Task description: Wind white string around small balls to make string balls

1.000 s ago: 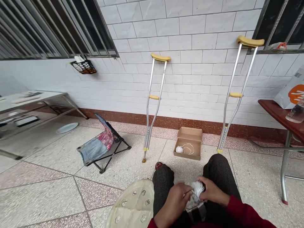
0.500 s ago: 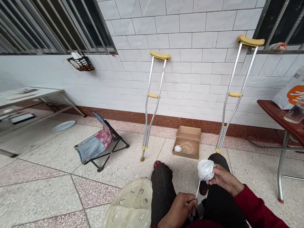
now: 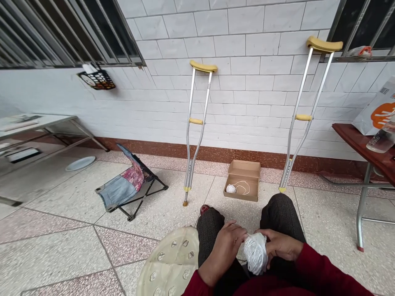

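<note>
A ball of white yarn sits low in front of me, above my lap. My right hand is closed around its right side, thumb on top. At the ball's upper left, my left hand has its fingers bent together, the fingertips on the yarn. The strand between the left fingers is hidden. Beyond my knees, an open cardboard box on the floor holds a smaller white yarn ball with a loose loop of yarn.
Two crutches, one left and one right, lean on the tiled wall. A folding stool stands at left; a round pale stool is beside my left leg. A red table with a bag and plastic container stands right.
The yarn ball has come down and toward me with my right hand. My left hand has risen from below it to its upper left side. The straight strand between them no longer shows.
</note>
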Available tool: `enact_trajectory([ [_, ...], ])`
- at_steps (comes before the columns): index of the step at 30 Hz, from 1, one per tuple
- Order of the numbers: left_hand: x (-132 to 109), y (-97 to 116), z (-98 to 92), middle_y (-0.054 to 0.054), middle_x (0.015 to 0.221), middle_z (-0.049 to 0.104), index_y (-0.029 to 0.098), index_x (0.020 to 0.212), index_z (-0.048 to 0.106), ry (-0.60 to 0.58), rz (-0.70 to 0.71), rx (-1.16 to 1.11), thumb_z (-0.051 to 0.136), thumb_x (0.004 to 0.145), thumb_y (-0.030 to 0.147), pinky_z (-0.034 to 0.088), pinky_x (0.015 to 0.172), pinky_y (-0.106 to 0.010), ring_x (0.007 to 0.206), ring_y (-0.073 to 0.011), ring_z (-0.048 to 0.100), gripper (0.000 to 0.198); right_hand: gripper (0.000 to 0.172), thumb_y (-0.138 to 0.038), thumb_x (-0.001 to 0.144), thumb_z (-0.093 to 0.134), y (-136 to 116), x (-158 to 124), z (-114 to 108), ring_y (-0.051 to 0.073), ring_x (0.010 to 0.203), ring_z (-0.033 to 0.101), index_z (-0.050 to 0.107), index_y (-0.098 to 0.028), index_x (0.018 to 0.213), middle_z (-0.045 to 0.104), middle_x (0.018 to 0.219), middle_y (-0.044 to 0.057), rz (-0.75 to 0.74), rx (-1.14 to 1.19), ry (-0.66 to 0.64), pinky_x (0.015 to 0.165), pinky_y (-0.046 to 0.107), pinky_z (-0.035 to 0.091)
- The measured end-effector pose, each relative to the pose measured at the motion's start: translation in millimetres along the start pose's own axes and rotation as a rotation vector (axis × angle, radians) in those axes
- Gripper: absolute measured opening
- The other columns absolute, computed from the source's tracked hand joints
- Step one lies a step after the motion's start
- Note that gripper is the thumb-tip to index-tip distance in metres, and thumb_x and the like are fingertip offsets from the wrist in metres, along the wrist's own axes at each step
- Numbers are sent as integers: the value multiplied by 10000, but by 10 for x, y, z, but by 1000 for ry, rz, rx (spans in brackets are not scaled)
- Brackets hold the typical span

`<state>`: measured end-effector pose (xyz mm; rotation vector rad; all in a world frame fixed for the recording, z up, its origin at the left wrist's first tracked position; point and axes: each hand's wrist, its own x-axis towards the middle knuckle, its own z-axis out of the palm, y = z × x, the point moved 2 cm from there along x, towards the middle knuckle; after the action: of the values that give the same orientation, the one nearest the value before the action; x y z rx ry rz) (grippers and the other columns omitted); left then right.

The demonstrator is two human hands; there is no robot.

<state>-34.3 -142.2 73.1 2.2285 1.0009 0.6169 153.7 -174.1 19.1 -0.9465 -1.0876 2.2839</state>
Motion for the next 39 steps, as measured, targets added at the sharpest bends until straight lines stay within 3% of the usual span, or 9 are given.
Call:
enact_trajectory([
  [5, 74, -73, 202, -23, 677, 620, 142, 694, 654, 39, -114, -360, 437, 946, 353, 415, 651, -230, 676, -159, 538, 393, 370, -285, 782, 660, -155, -25, -60, 160, 556, 659, 557, -119, 1097, 686, 704, 53, -106, 201, -16, 502, 221, 470],
  [10, 48, -204, 385, -21, 672, 630, 120, 700, 676, 100, -266, -502, 425, 922, 350, 393, 614, -221, 647, -156, 530, 406, 337, -315, 795, 682, -168, 104, -86, 148, 616, 657, 579, -147, 1068, 703, 804, 66, -167, 365, 40, 540, 223, 473],
  [15, -70, -230, 453, -6, 611, 578, 144, 614, 643, 8, -284, -427, 423, 930, 406, 376, 653, -220, 635, -143, 521, 466, 253, -365, 815, 649, -454, 125, -275, 117, 628, 620, 605, -168, 967, 690, 814, 43, -190, 470, 273, 577, 212, 479],
  [20, -107, -294, 521, -24, 659, 608, 146, 658, 661, 19, -307, -487, 424, 931, 475, 404, 707, -240, 687, -159, 550, 489, 249, -347, 758, 633, -589, 249, -495, 154, 635, 626, 590, -169, 926, 665, 785, 52, -239, 157, 524, 575, 260, 506],
  [25, -132, -515, 648, -63, 805, 686, 125, 1200, 588, 141, -453, -787, 541, 833, 613, 478, 784, -314, 796, -209, 630, 612, 471, -177, 594, 665, -114, 423, -395, 129, 526, 555, 539, -179, 1048, 611, 747, -15, -243, -54, 632, 475, 249, 468],
  [27, -168, -571, 746, -91, 901, 693, 129, 1292, 520, 107, -518, -914, 566, 795, 660, 503, 764, -328, 823, -225, 654, 728, 554, -158, 583, 645, 106, 446, -303, 155, 611, 579, 520, -190, 1122, 623, 840, 4, -245, -258, 634, 522, 272, 488],
  [32, -285, -640, 1050, -103, 948, 697, 151, 1272, 544, 3, -663, -1096, 669, 704, 670, 530, 704, -326, 757, -221, 672, 779, 582, -169, 646, 612, 409, 338, -201, 260, 1059, 573, 486, -170, 1215, 595, 1168, 114, -247, -832, 632, 918, 365, 434],
  [36, -318, -688, 1223, -101, 934, 704, 142, 1292, 529, -18, -747, -1162, 763, 639, 608, 532, 695, -307, 780, -224, 673, 835, 587, -270, 672, 663, 380, 145, -274, 278, 1038, 585, 488, -190, 1227, 607, 1151, 112, -127, -1091, 478, 876, 351, 430],
  [39, -294, -711, 1263, -109, 944, 708, 121, 1323, 499, -15, -806, -1167, 815, 597, 555, 533, 700, -298, 792, -224, 677, 903, 421, -211, 704, 631, 213, 51, -344, 258, 964, 597, 552, -177, 1117, 639, 1058, 103, -146, -1250, 373, 822, 318, 427],
])
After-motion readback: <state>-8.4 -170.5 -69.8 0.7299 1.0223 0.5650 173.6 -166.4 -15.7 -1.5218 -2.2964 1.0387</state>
